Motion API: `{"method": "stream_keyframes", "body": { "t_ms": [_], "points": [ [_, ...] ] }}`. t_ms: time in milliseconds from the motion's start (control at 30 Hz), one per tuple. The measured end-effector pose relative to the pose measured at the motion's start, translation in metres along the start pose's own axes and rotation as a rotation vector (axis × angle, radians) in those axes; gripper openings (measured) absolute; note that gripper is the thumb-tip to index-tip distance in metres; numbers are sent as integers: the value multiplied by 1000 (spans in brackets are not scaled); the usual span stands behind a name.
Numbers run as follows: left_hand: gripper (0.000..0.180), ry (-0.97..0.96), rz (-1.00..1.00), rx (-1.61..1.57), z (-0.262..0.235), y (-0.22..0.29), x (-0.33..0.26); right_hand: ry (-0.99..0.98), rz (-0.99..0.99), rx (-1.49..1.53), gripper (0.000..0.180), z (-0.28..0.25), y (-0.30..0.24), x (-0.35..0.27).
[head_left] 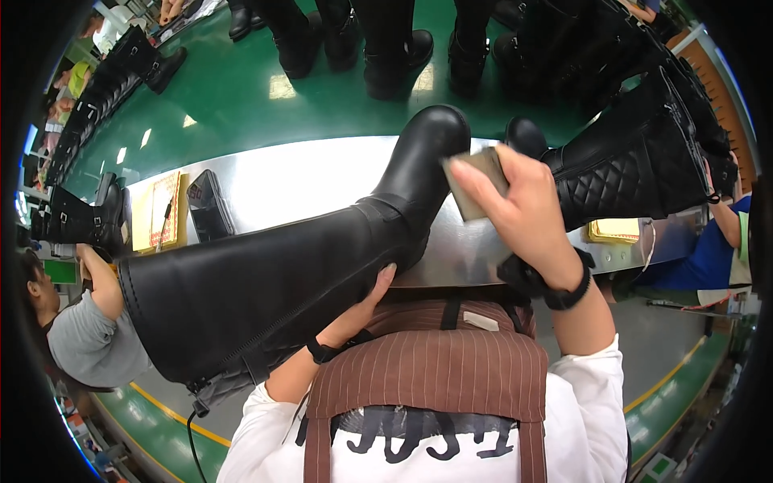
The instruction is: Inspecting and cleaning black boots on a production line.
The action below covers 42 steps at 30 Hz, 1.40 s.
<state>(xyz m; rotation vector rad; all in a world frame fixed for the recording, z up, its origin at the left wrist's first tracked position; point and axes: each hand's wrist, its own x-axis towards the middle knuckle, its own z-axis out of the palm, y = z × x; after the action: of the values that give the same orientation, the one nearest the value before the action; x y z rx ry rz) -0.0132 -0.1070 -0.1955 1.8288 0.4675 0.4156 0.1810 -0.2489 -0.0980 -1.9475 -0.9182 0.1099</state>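
A tall black boot (274, 278) lies slantwise in front of me, its rounded toe up at the far side and its wide shaft at lower left. Beneath the ankle part, my left hand (362, 310) grips the boot; most of its fingers are hidden behind the leather. A greyish-brown block (481, 183), like a sponge or polishing pad, is pinched between the thumb and fingers of my right hand (527, 209). The block is just right of the boot's toe, slightly blurred; whether it touches the leather I cannot tell.
On the metal bench (314, 173) are a dark case-like object (209, 205) and yellow paper (153, 213). A quilted black boot (616, 173) lies at right. More boots (394, 48) stand beyond on the green floor. A co-worker (105, 338) is at left, another (692, 249) at right.
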Motion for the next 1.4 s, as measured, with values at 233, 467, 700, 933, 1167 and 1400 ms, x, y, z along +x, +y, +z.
{"method": "stream_keyframes", "body": {
  "t_ms": [233, 467, 700, 933, 1167, 1400],
  "points": [
    [25, -12, -10, -102, 0, -6, 0, -402, 80, -35, 33, 0, -10, -8],
    [25, -2, 21, -114, 1, -4, 1, 17, 63, 72, 33, 8, 2, -6],
    [22, 157, 40, -242, 3, 0, 7, -504, -211, -362, 26, -40, 26, -73],
    [22, 145, 30, -234, 4, 3, 24, 706, 664, -72, 47, -184, 105, -126],
    [23, 179, 40, -275, 14, 10, 37, 316, 392, -856, 30, -203, 235, -117],
    [25, 231, 81, -277, 25, 14, 41, 116, 398, 333, 58, -136, 146, -104]
  ]
}}
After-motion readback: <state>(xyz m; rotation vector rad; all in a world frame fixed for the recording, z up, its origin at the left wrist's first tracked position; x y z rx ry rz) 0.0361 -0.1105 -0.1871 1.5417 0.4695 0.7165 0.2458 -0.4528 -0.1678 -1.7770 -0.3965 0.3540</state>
